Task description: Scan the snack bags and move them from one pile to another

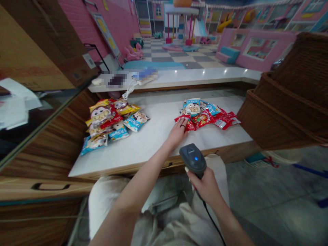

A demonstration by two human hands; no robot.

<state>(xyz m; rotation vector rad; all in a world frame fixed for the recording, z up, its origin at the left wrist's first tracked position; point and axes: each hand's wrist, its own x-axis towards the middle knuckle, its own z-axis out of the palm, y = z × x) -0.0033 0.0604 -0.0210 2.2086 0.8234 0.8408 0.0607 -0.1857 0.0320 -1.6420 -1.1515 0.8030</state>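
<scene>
My right hand (208, 186) is wrapped around the handle of a dark grey barcode scanner (192, 159) with a lit blue light, held over my lap. A black cable (212, 218) runs down from it. On the white desk, my left hand (178, 131), wearing a dark ring, lies with fingers stretched over a red snack bag (190, 124). Beside that bag are another red snack bag (203, 118), more red packs to the right and a blue-and-white snack bag (192, 106) behind. A pile of yellow, red and blue snack bags (101, 114) sits at the desk's left.
A brown woven basket (287, 92) stands at the right edge of the desk (156, 143). Cardboard boxes (46, 44) and papers (15, 106) are on the left. A raised white ledge (194, 75) behind carries blurred items and a white cable (129, 89).
</scene>
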